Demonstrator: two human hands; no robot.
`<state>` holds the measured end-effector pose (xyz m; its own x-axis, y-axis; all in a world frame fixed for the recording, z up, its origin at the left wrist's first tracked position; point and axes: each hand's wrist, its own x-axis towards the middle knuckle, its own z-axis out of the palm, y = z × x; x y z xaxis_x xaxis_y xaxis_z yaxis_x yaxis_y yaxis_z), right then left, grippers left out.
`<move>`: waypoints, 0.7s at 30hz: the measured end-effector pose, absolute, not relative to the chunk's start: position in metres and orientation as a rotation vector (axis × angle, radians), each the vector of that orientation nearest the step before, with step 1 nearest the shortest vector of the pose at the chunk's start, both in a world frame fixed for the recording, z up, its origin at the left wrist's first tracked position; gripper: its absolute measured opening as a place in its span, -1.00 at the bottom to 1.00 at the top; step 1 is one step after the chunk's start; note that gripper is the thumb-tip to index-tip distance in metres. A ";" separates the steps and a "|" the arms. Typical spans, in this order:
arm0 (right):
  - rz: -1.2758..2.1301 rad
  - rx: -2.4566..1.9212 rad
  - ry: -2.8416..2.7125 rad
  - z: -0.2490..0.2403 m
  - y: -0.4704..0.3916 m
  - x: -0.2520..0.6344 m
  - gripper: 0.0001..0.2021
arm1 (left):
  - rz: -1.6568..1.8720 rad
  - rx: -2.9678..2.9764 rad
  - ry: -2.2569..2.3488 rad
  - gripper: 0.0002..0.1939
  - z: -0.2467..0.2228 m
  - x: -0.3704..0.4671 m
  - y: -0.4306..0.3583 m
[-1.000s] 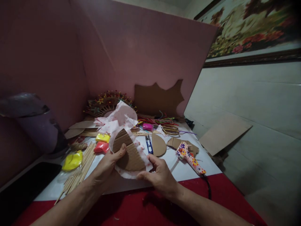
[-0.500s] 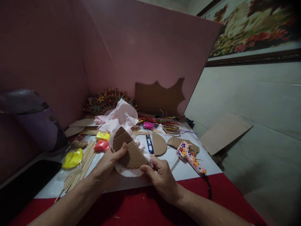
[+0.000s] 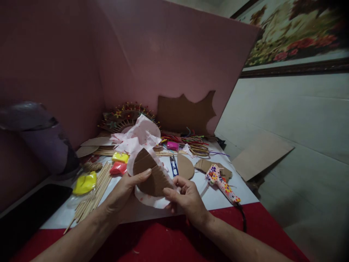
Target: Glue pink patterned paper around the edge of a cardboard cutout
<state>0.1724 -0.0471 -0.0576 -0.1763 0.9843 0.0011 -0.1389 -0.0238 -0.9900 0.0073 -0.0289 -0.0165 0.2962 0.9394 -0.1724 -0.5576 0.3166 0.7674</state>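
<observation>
Between my hands is a half-round piece of cardboard (image 3: 152, 176) lying against white fabric (image 3: 152, 200) with small pink spots, whose margin sticks out around it. My left hand (image 3: 131, 187) grips the left side, thumb flat on the cardboard and fingers hidden behind. At the lower right corner, my right hand (image 3: 185, 198) pinches cardboard and fabric edge between thumb and fingers. Just beyond lie blue thread snips (image 3: 173, 166) and another half-round cardboard piece (image 3: 185, 166). A flower-patterned glue gun (image 3: 222, 183) rests to the right, partly over a cardboard scrap (image 3: 201, 165).
Crumpled spotted fabric (image 3: 139, 133) lies behind the hands. Wooden sticks (image 3: 94, 196), yellow clay packets (image 3: 85, 183) and a red packet (image 3: 118, 168) are at left, near a dark flat object (image 3: 35, 207). Gold-handled scissors (image 3: 199, 149) and coloured pipe cleaners (image 3: 185, 139) lie behind.
The cardboard and fabric have shifted slightly right and tilted a little. My right fingers have moved along the fabric edge at the corner, and my left thumb has slid further onto the cardboard.
</observation>
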 end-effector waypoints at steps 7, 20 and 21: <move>1.485 -1.020 -1.156 -0.057 -0.049 0.172 -0.62 | 1.228 0.744 0.639 -0.72 -0.007 -0.003 -0.027; 1.487 -1.012 -1.158 -0.061 -0.046 0.174 -0.62 | 1.256 0.641 0.594 -0.66 -0.009 -0.004 -0.021; 1.486 -1.011 -1.162 -0.061 -0.046 0.174 -0.62 | 1.250 0.632 0.617 -0.66 -0.009 -0.005 -0.021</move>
